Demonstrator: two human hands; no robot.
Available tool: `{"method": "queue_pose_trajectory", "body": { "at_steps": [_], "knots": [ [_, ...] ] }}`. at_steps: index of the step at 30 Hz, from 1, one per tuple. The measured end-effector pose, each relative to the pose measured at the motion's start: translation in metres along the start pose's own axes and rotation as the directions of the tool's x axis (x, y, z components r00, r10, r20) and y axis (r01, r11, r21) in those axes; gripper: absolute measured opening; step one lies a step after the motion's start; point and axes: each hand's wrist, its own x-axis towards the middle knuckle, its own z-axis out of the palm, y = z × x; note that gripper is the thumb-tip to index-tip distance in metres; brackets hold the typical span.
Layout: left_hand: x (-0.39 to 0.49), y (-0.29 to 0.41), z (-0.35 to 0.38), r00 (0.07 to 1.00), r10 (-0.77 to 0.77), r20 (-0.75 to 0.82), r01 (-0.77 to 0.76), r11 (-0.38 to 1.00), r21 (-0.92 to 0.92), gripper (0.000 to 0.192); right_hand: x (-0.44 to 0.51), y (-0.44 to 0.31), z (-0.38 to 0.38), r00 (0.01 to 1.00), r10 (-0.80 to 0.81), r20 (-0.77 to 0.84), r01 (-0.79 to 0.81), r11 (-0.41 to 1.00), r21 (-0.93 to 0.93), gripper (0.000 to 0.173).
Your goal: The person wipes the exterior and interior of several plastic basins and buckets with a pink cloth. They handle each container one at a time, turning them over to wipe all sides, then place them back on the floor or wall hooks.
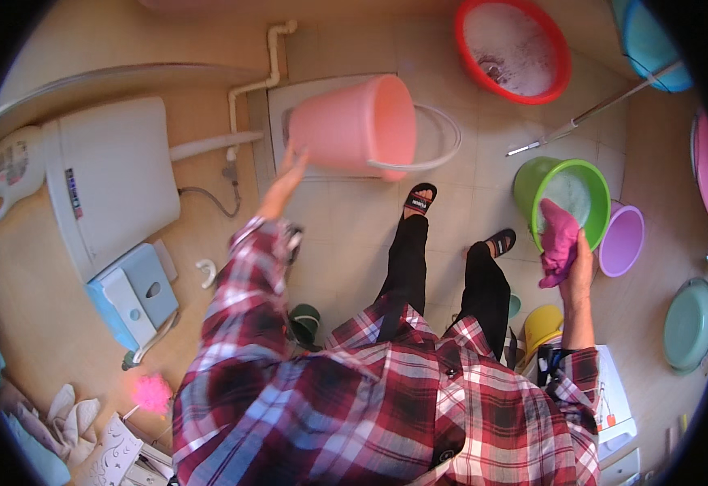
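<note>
My left hand [286, 179] grips the lower edge of a pink plastic bucket [335, 124]. The bucket is tipped on its side with its mouth towards the right, and its pale handle [451, 136] sticks out beyond the rim. Whether it touches the floor I cannot tell. In my right hand [579, 270] is a bunched magenta cloth [559, 243], held at the near rim of a green bucket [527, 182]. Foamy water [566, 191] fills part of the green bucket, and the cloth covers some of its opening.
A red basin [563, 67] of suds stands at the far right, near a metal pole [603, 106]. Beside the green bucket is a purple bucket [624, 240]; a yellow bucket [542, 325] sits closer. A white cistern [117, 182] hangs at left, above a blue-and-white box [138, 297].
</note>
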Motion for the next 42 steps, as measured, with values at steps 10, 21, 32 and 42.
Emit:
{"method": "queue_pose_trajectory", "body": {
  "at_steps": [10, 21, 32, 42],
  "knots": [
    [0.083, -0.089, 0.113, 0.760, -0.233, -0.606, 0.333, 0.941, 0.056, 0.077, 0.046, 0.130, -0.010, 0.978, 0.207, -0.013, -0.201, 0.964, 0.175, 0.037],
    [-0.038, -0.049, -0.030, 0.929, -0.283, -0.240, 0.152, 0.880, -0.450, 0.034, 0.128, 0.125, 0.059, 0.956, 0.003, 0.293, 0.133, 0.886, -0.444, 0.046],
    [-0.097, 0.162, -0.032, 0.986, 0.148, -0.083, -0.149, 0.989, -0.001, 0.027, 0.034, -0.031, 0.051, 0.395, -0.621, 0.677, 0.914, 0.189, -0.360, 0.025],
    [-0.193, 0.287, 0.094, 0.993, 0.062, 0.101, 0.050, 0.552, -0.832, 0.066, -0.015, 0.010, 0.052, 0.200, -0.912, 0.359, 0.950, 0.092, -0.297, 0.027]
  ]
}}
